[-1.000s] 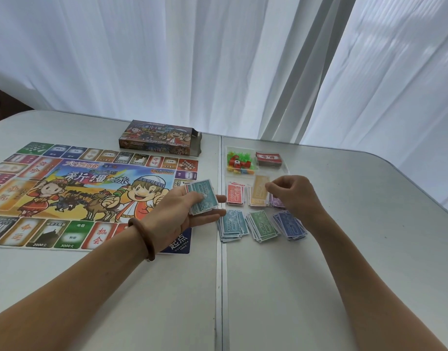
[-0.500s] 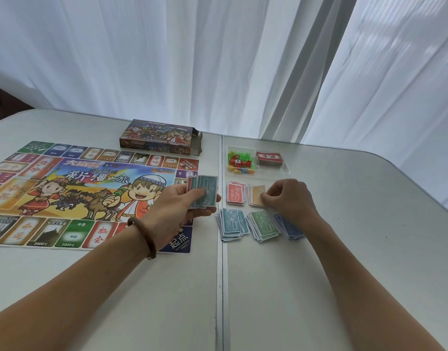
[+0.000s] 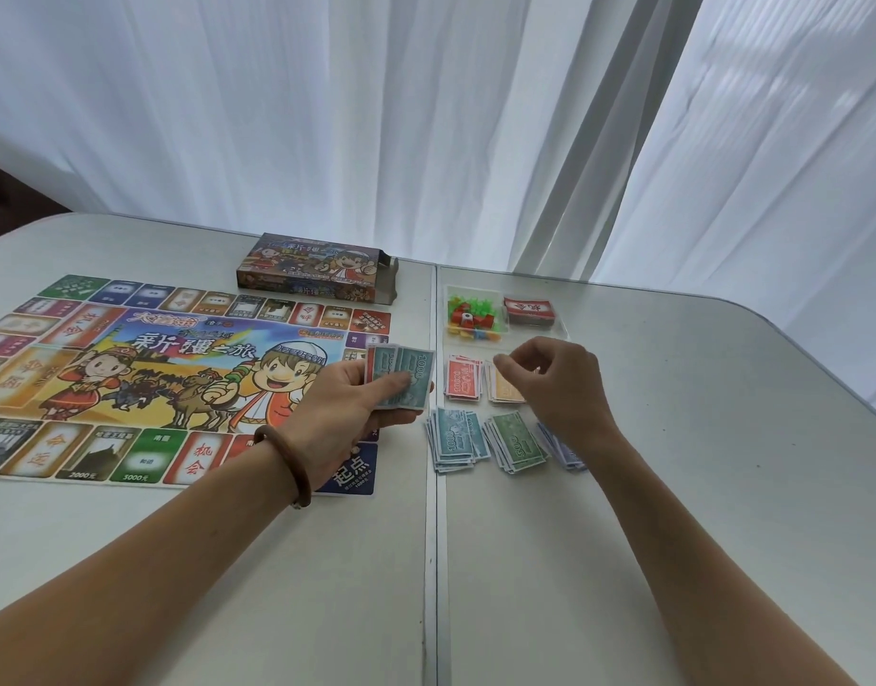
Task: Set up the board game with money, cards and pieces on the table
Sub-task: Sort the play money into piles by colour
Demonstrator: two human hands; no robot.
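A daylit indoor room, home-like rather than a workplace: sheer white curtains [image 3: 426, 116] fill the whole upper frame, light glowing through them, and a pale surface [image 3: 673, 487] with a centre seam [image 3: 436, 561] carries a colourful game board [image 3: 129, 368] at left.

The right hand [image 3: 557, 383] lifts off the orange notes [image 3: 505, 392] and hovers just above them, fingers curled

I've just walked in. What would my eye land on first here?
The bright cartoon game board fills the left side of the table. At its right edge the left hand holds a fan of play-money notes, while the right hand hovers over sorted play-money stacks just past the table's seam.
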